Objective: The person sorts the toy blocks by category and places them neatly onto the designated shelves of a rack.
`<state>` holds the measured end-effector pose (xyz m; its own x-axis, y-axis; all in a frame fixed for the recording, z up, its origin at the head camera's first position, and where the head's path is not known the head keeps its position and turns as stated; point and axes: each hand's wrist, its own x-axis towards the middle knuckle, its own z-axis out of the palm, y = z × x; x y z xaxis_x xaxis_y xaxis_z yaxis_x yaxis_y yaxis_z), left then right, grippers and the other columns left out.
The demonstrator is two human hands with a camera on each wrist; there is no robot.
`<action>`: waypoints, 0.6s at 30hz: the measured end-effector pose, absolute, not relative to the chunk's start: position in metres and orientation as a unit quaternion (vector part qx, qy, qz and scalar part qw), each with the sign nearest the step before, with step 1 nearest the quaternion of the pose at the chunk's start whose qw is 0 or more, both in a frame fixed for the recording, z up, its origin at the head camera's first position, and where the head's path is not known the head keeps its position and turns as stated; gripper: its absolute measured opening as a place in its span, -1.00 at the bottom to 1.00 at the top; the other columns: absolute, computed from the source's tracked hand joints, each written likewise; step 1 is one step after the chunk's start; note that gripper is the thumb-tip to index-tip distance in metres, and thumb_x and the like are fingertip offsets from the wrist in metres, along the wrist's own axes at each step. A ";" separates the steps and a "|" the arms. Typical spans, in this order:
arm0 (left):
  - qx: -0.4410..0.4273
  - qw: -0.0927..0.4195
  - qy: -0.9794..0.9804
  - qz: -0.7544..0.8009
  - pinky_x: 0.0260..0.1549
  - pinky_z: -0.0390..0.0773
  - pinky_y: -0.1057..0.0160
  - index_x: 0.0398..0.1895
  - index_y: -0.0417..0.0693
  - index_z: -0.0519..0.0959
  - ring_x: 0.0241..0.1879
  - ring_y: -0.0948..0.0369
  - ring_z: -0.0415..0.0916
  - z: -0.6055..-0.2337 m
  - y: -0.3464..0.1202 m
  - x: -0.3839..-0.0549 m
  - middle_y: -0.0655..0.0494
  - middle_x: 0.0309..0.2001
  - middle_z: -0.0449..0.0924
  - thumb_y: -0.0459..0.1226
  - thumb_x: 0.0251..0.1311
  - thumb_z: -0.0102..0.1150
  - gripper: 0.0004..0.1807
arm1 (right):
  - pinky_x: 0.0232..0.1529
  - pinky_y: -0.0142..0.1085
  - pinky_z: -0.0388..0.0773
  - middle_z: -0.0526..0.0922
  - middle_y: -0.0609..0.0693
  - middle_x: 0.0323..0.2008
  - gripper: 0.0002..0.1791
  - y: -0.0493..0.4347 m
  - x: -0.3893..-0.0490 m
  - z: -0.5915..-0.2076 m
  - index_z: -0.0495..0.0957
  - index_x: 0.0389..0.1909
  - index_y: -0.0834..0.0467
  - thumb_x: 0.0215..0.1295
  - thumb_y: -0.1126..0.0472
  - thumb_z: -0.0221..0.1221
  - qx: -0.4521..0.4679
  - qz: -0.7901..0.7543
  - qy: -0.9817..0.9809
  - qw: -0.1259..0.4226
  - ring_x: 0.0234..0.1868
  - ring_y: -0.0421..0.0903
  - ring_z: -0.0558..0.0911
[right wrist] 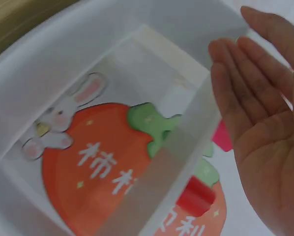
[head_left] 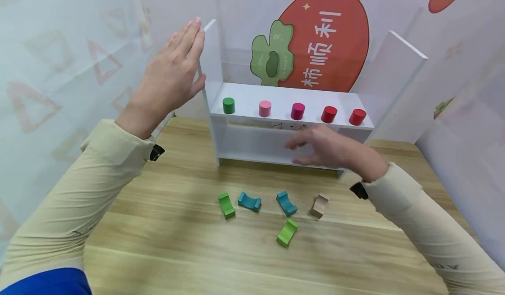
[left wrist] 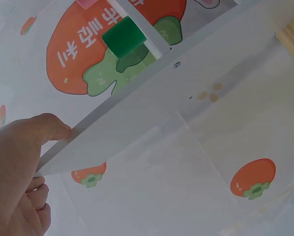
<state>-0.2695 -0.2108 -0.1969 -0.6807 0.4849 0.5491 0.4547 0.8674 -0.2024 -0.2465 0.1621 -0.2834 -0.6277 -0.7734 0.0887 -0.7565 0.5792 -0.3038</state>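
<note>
A white shelf unit (head_left: 252, 143) with tall side panels stands on the table. My left hand (head_left: 169, 73) is at its left panel (left wrist: 152, 103), the thumb at the edge and the fingers along the outer face. My right hand (head_left: 325, 146), a little blurred, hovers before the shelf with loosely bent fingers, and its palm (right wrist: 265, 142) shows nothing held. Along the upper board stand a green cylinder (head_left: 228, 105), a pink one (head_left: 264, 108), a magenta one (head_left: 297, 111) and two red cylinders (head_left: 328, 114).
On the wooden table (head_left: 177, 247) before the shelf lie several small blocks with scooped-out tops: two light green blocks (head_left: 226, 205), two blue blocks (head_left: 249, 202) and a beige block (head_left: 319, 205). A white backdrop printed with persimmons (head_left: 331, 36) rises behind and beside the table.
</note>
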 end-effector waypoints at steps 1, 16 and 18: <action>-0.256 0.307 -0.916 0.023 0.68 0.04 -0.10 0.65 -0.42 -0.01 0.71 -0.13 -0.06 -0.197 -0.211 -0.270 -0.24 0.72 -0.09 -0.30 0.41 0.13 -0.14 | 0.09 -0.04 0.79 0.82 0.04 0.05 -0.56 0.167 -0.243 -0.289 0.75 0.14 0.11 0.21 0.24 0.51 -0.439 -0.142 0.887 0.034 0.06 0.03 0.81; -0.249 0.298 -0.921 0.022 0.68 0.04 -0.11 0.65 -0.41 -0.01 0.71 -0.12 -0.06 -0.194 -0.211 -0.267 -0.23 0.72 -0.08 -0.31 0.40 0.10 -0.15 | 0.00 -0.19 0.81 0.81 0.01 0.00 -0.57 0.210 -0.218 -0.372 0.74 0.06 0.13 0.13 0.37 0.52 -0.480 0.011 0.869 0.121 -0.02 -0.04 0.79; -0.249 0.298 -0.921 0.023 0.68 0.05 -0.12 0.65 -0.41 -0.01 0.71 -0.13 -0.06 -0.193 -0.210 -0.267 -0.23 0.72 -0.09 -0.31 0.40 0.10 -0.15 | -0.03 -0.23 0.81 0.81 -0.02 -0.05 -0.58 0.216 -0.220 -0.381 0.75 0.00 0.10 0.09 0.40 0.53 -0.485 0.013 0.866 0.120 -0.08 -0.09 0.78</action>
